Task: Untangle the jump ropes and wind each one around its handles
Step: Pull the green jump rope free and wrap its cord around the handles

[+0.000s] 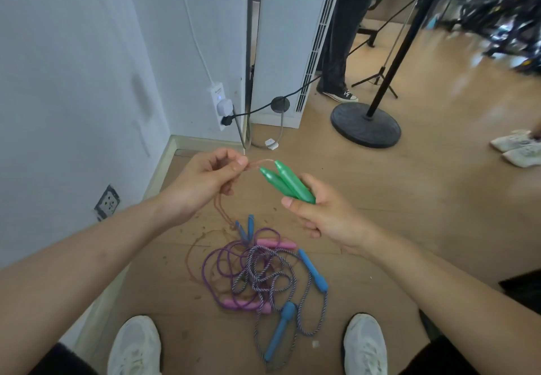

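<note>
white wall, wood floor, tall white unit, black stand base.

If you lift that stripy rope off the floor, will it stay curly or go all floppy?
Probably floppy: the striped rope lies in loose, uneven loops, so it would likely sag straight. It crosses the purple rope, so that might drag along. Its blue handles look solid and would probably dangle at the ends.

Ends of green handles hidden in my right hand, orange rope blurred at my left hand, my shoes cut by the bottom edge, far dark gear only a blur.
</note>
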